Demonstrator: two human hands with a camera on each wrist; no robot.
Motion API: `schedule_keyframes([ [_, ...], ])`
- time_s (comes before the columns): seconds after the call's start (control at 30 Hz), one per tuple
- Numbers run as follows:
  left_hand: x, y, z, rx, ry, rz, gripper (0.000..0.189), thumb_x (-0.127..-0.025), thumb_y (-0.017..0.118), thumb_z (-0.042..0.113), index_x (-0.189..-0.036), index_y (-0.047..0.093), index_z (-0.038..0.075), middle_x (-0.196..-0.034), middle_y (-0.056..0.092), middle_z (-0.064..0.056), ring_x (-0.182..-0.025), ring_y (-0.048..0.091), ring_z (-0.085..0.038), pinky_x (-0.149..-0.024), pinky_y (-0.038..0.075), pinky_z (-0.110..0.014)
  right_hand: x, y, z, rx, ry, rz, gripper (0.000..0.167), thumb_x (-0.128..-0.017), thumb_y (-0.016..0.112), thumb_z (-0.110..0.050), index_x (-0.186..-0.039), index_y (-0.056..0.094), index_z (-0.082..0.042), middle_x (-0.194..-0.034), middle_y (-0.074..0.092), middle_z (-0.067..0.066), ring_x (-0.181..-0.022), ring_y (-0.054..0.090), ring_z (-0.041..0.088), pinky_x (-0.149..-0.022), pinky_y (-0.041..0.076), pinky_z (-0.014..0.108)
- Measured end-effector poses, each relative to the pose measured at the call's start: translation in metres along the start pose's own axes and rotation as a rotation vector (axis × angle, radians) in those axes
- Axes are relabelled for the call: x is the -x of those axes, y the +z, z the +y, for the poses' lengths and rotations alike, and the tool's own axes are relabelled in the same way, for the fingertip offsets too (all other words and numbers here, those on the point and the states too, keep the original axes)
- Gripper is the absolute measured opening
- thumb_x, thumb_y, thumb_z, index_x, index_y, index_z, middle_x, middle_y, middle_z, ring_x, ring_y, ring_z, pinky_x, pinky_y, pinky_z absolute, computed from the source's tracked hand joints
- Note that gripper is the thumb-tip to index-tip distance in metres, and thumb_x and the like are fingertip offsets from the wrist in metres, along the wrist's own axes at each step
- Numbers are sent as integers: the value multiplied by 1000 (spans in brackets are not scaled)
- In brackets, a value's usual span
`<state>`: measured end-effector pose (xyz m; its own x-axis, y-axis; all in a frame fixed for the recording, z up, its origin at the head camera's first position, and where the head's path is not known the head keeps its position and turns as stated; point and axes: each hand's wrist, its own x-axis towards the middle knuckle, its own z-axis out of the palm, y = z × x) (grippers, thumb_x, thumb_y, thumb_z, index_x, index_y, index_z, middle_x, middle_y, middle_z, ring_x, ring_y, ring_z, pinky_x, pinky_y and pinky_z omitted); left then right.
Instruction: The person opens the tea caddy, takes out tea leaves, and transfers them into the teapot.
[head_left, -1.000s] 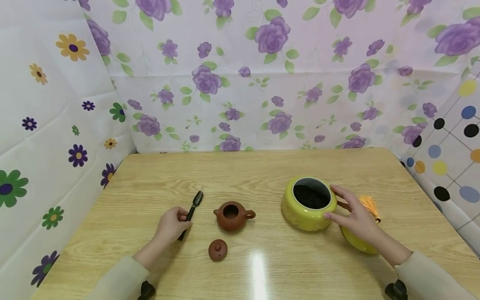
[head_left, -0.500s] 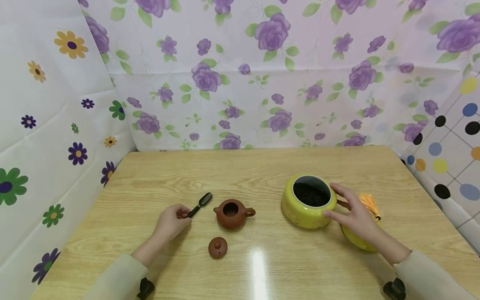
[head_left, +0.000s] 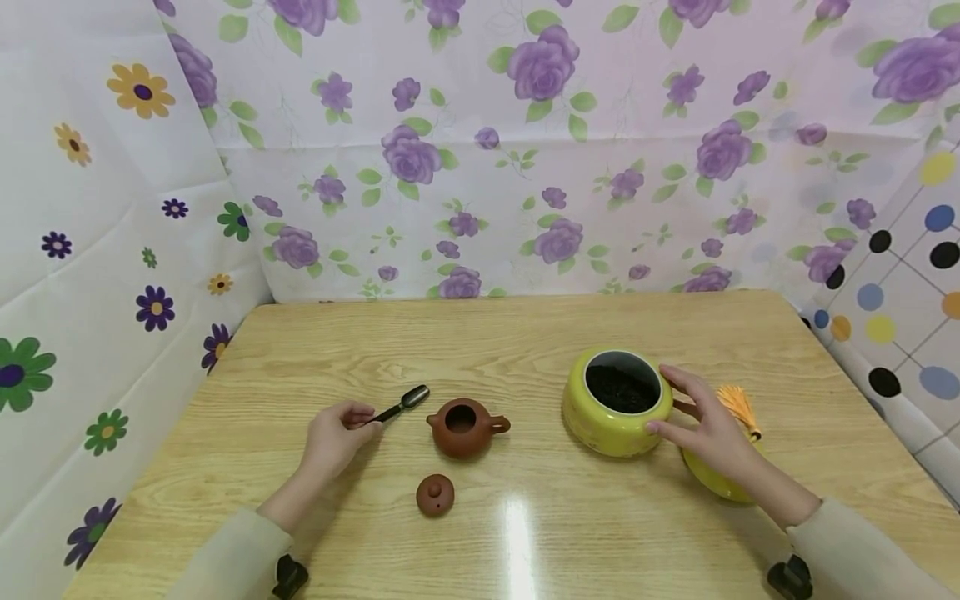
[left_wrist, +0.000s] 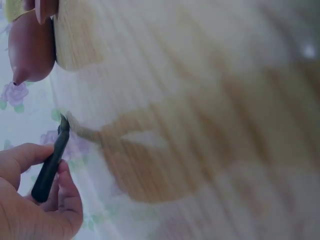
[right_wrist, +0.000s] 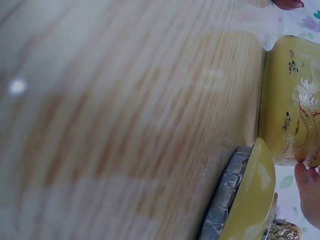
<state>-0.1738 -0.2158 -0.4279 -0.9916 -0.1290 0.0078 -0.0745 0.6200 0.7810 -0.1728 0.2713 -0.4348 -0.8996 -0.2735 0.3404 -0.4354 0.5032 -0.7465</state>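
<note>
Head view: I see the left hand [head_left: 333, 437] pinching a black scoop [head_left: 403, 403]. Right hand [head_left: 711, 435], fingers spread, holds the yellow jar [head_left: 611, 433].

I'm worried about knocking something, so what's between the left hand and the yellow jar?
In the head view, going from the left hand: its black scoop, the brown teapot, then bare tabletop up to the yellow jar.

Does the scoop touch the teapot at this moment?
Apart. The left wrist view shows it: a clear gap lies between the scoop and the teapot.
</note>
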Motion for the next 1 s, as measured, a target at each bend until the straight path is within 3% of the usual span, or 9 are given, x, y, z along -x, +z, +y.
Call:
schedule_keyframes([
  [0.33, -5, -2, 3, 247, -109, 70, 32, -83, 73, 9, -109, 65, -6, -96, 73, -7, -75, 61, 8, -68, 52, -10, 2, 0, 0, -18, -6, 6, 74, -82, 74, -4, -144, 34, 2, -142, 38, 23, -123, 30, -17, -92, 39, 1],
  [0.5, -6, -2, 2, 316, -163, 91, 33, -85, 72, 15, -111, 63, -3, -93, 69, 5, -79, 59, 4, -69, 52, -10, 1, 1, 0, -21, 4, 3, 74, -82, 74, -6, -144, 34, 0, -143, 38, 22, -123, 30, -17, -92, 38, 0],
  [0.7, -10, -2, 3, 360, -221, 90, 35, -88, 70, 23, -113, 58, 2, -99, 60, 5, -83, 57, -1, -73, 53, -13, 2, 0, 1, -21, 12, 3, 74, -82, 74, -7, -144, 34, -2, -143, 38, 21, -123, 30, -17, -92, 39, 1],
  [1.0, -17, -4, 15, 689, -290, 126, 39, -88, 69, 16, -118, 52, -3, -90, 64, 10, -86, 65, -2, -90, 54, -21, 2, 0, 0, -25, 24, 4, 74, -82, 74, -9, -145, 35, -2, -144, 38, 20, -124, 30, -15, -93, 40, 2],
])
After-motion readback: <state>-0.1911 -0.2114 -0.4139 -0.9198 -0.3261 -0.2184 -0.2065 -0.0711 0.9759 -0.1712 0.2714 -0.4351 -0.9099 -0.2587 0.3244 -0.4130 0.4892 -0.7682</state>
